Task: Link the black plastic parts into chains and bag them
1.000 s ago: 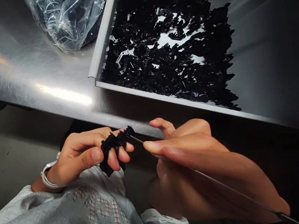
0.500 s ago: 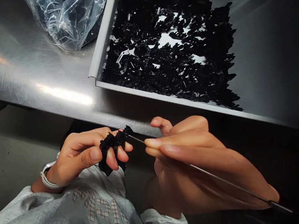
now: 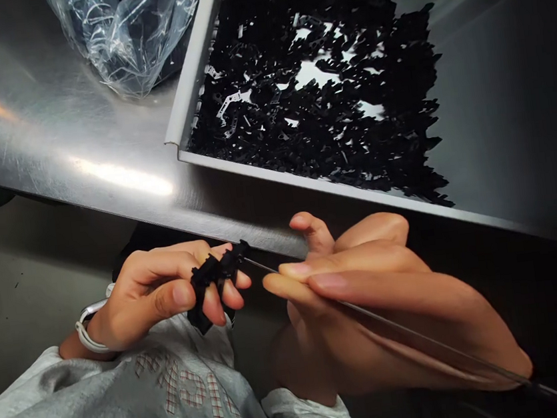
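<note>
My left hand [image 3: 152, 297] is curled around a cluster of black moulded plastic parts [image 3: 210, 277], pinching it between the fingers and thumb. My right hand [image 3: 371, 312] grips a long thin metal rod [image 3: 424, 343] between its thumb and fingertips. The rod runs up and to the left, and its tip reaches the black cluster near its upper right end. My fingers hide part of the cluster. Exactly how the rod tip meets the plastic is too small to tell.
Above my hands, a steel tray rim [image 3: 204, 90] surrounds a heap of small black plastic parts [image 3: 321, 97]. A clear plastic bag [image 3: 123, 39] lies on the brushed steel table [image 3: 49, 134]. My grey sweatshirt [image 3: 104, 403] fills the bottom left.
My right hand has shifted slightly right, and the rod's far end has swung right and down. The black cluster and my left hand have moved slightly down. Both grips hold.
</note>
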Demonstrator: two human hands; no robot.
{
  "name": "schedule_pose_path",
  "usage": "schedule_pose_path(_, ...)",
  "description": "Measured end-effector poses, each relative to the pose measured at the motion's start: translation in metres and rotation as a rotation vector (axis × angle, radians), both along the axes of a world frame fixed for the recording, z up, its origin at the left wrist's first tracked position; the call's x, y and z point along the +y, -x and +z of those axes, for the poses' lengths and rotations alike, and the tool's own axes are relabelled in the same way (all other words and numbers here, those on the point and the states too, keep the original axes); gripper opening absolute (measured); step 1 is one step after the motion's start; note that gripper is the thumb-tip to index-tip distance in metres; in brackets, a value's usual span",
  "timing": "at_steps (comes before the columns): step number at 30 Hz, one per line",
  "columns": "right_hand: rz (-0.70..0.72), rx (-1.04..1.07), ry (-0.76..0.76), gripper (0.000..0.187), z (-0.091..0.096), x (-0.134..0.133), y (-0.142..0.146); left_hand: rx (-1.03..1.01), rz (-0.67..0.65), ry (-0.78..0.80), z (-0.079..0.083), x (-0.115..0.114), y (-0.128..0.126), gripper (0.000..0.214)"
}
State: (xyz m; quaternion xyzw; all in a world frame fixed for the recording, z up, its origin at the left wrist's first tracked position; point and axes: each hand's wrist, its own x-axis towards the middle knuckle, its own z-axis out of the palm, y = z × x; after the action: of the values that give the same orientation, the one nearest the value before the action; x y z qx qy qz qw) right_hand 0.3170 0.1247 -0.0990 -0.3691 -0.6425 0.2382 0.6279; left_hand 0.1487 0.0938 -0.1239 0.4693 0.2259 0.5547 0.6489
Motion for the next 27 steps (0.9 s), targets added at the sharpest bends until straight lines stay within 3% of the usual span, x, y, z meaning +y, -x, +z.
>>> schedule_pose_path(2, 0.037, -0.035, 0.006, 0.019, 0.000, 0.005, -0.008, -0.001, -0.010, -0.009, -0.001, 0.001, 0.001, 0.029)
schedule_pose_path(6, 0.280, -0.269, -0.076, 0.019, 0.002, 0.005, -0.019, -0.002, -0.001, -0.018, -0.005, 0.002, 0.003, 0.029)
schedule_pose_path(11, 0.012, -0.042, 0.150, 0.020, 0.008, -0.007, -0.003, 0.039, 0.001, -0.038, -0.007, 0.003, 0.005, 0.030)
schedule_pose_path(20, 0.008, -0.012, 0.090, 0.018, 0.004, -0.003, -0.002, -0.005, -0.020, 0.019, -0.002, 0.001, 0.002, 0.028)
schedule_pose_path(25, 0.192, -0.149, 0.167, 0.019, 0.008, -0.007, -0.010, 0.038, -0.003, 0.002, -0.007, 0.001, 0.006, 0.032)
schedule_pose_path(27, 0.144, -0.109, 0.181, 0.021, 0.009, -0.009, -0.006, 0.059, 0.007, 0.003, -0.008, 0.001, 0.008, 0.032)
